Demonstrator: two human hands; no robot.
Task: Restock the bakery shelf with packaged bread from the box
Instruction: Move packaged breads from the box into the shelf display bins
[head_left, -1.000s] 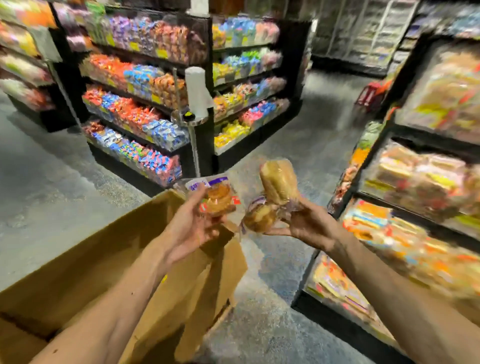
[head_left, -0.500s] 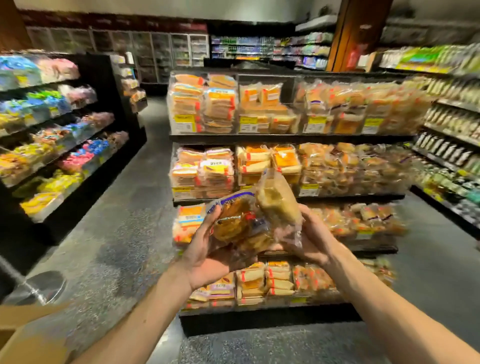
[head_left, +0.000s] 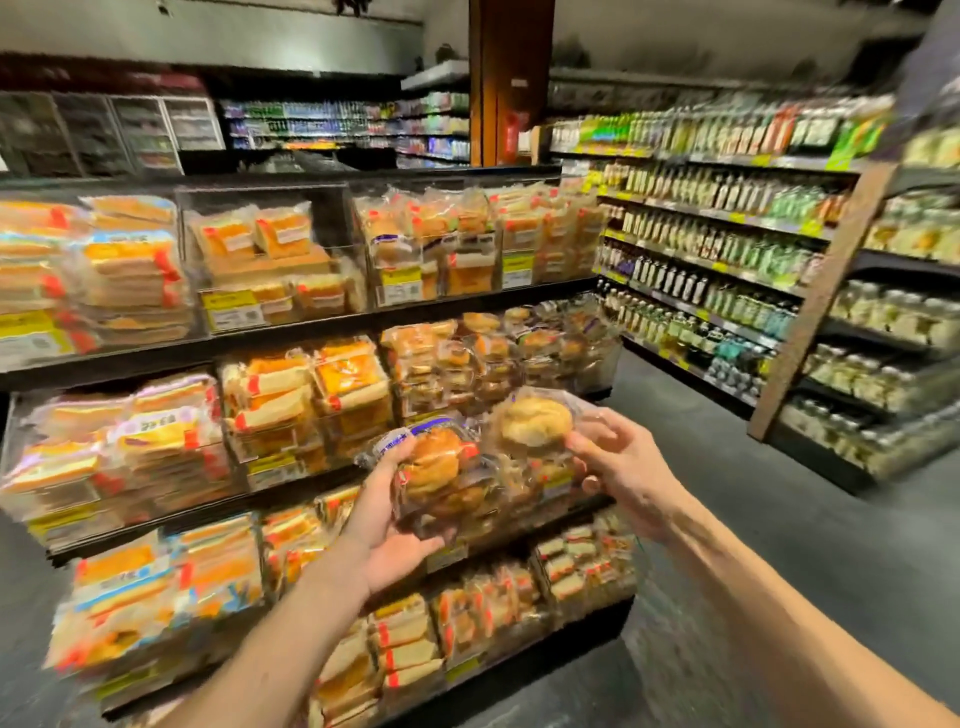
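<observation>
Bottle shelves (head_left: 717, 249) at right, brown pillar (head_left: 511, 78) behind, perhaps glass-door coolers (head_left: 130, 130) far left.

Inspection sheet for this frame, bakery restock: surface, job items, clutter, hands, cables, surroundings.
Surface: bakery shelf, black tiers, packed with wrapped bread.
Job's things: blue-labelled bun pack and second bun pack, both held before the middle tiers; box not in view.
Clutter: nothing seen.
Grippers: left hand grips the blue-labelled bun pack from below; right hand pinches the second bun pack.
Cables: nothing seen.
Surroundings: bottle shelves to the right; grey floor.
</observation>
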